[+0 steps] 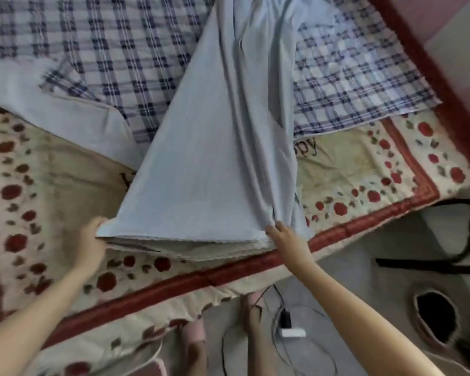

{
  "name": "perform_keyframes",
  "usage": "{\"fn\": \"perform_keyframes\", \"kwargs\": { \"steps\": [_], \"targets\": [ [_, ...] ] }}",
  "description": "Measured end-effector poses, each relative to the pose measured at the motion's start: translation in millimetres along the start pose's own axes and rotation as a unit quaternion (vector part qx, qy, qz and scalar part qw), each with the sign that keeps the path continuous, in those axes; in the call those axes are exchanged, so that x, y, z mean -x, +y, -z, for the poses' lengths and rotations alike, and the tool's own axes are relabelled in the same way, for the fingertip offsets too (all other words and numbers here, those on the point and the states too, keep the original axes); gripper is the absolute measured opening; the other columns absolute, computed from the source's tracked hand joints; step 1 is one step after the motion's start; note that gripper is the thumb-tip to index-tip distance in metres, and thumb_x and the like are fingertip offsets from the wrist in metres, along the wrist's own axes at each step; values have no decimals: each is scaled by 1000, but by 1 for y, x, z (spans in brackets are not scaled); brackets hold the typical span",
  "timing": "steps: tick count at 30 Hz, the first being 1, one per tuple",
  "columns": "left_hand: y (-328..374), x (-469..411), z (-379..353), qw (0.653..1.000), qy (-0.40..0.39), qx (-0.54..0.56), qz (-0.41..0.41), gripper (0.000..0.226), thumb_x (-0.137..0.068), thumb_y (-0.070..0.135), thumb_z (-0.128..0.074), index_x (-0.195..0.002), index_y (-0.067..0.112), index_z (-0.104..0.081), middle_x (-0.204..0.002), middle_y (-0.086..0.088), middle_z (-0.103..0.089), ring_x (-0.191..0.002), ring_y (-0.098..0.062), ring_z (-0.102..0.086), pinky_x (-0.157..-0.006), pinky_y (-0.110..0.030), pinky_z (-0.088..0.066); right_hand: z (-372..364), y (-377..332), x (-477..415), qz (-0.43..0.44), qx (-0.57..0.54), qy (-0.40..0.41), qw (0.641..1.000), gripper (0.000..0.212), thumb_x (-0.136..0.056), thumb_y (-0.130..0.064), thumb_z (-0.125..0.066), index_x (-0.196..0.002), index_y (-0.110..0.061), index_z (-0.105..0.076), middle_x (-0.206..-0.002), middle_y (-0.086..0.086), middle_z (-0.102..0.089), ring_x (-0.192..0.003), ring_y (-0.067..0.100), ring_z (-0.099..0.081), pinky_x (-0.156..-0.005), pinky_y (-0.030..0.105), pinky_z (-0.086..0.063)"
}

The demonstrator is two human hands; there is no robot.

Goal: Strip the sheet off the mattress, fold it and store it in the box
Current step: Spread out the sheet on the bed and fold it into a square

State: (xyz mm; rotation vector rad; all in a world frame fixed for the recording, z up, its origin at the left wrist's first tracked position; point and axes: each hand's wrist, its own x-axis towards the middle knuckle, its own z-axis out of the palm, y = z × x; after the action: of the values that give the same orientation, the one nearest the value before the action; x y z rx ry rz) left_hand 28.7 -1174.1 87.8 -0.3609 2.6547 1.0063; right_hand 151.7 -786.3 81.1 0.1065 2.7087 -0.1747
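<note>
Working from the near edge, looking down. Holding the sheet (201,172) by its front hem, plain pale blue face up, doubled so that several layers show stacked along the fold. Gripped at the left corner by the left hand (92,237), fingers curled round the layers. Pinched towards the right end by the right hand (282,233), with cloth gathered there into long creases running away up the middle. Kept taut between the two hands, most likely to square the edges and hold the fold line straight before the next doubling. Front hem raised just clear of the flowered blanket (65,185); farther back, lying over the checked face (106,50), seemingly the same cloth's other side, spread flat and not yet gathered in. Judged about midway: stripped, part folded, nothing stored. No box made out with certainty. Down on the floor (364,267), cables (280,302) close to the feet, worth minding when stepping back.
</note>
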Motion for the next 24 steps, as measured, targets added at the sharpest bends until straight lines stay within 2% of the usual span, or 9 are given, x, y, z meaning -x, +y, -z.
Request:
{"fn": "perform_keyframes", "kwargs": {
  "steps": [3,6,10,12,14,16,18,20,24],
  "targets": [
    [-45,0,-41,995,52,10,87,36,-80,-18,-39,-106,-2,-60,-98,-17,-61,-89,-26,-56,-70,-29,-39,-58,-6,-1,-33,-94,-29,995,58,-80,6,-52,-134,-13,-43,-121,10,-46,-100,32,-54,-66,39,-47],
    [-61,-1,-76,977,63,31,201,27,-87,-4,-44,-112,2,-52,-111,-22,-57,-102,-37,-56,-82,-43,-43,-86,5,4,-78,-282,-127,948,75,-84,-14,-65,-147,-24,-23,-129,-3,-39,-113,18,-47,-90,31,-46],
    [-46,17,-114,951,107,33,288,42,-87,7,-54,-126,0,-43,-137,-26,-35,-126,-38,-36,-101,-42,-34,-88,28,5,-238,-459,54,854,59,-87,-40,-62,-136,-17,-40,-130,-2,-46,-118,12,-45,-96,25,-37],
    [-29,31,-138,941,103,103,304,43,-84,11,-58,-123,-1,-42,-130,-24,-42,-119,-36,-43,-96,-43,-40,-85,50,-9,-322,-515,111,787,67,-82,-52,-56,-137,-17,-42,-139,3,-41,-129,17,-38,-107,36,-33],
    [-13,44,-155,934,62,173,307,28,-84,13,-56,-109,0,-51,-110,-19,-55,-99,-32,-54,-86,-41,-43,-86,70,-23,-385,-513,105,760,72,-87,-50,-57,-144,-13,-33,-148,8,-34,-136,24,-32,-113,45,-29],
    [4,54,-173,908,-20,240,342,39,-90,23,-54,-123,3,-49,-124,-16,-52,-107,-28,-53,-90,-40,-42,-87,87,-32,-417,-476,46,773,76,-89,-38,-63,-148,-11,-25,-147,10,-34,-136,28,-34,-111,44,-32],
    [18,60,-190,851,-79,353,381,54,-92,30,-58,-136,4,-40,-137,-11,-47,-113,-24,-53,-91,-37,-45,-85,96,-37,-416,-460,-9,785,67,-87,-29,-67,-143,-11,-33,-127,10,-49,-117,26,-50,-93,38,-48],
    [34,62,-205,783,-117,445,418,56,-89,30,-64,-135,6,-44,-134,-7,-50,-113,-20,-53,-98,-35,-44,-74,94,-41,-388,-473,-33,790,43,-89,-17,-63,-129,-10,-48,-103,4,-55,-91,18,-54,-71,26,-49],
    [52,69,-222,729,-136,500,447,50,-91,23,-61,-136,10,-44,-144,-10,-42,-130,-27,-42,-109,-38,-36,-49,74,-39,-320,-578,-10,750,15,-79,1,-47,-89,-4,-57,-76,9,-50,-72,16,-46,-68,33,-48]
  ]
}}
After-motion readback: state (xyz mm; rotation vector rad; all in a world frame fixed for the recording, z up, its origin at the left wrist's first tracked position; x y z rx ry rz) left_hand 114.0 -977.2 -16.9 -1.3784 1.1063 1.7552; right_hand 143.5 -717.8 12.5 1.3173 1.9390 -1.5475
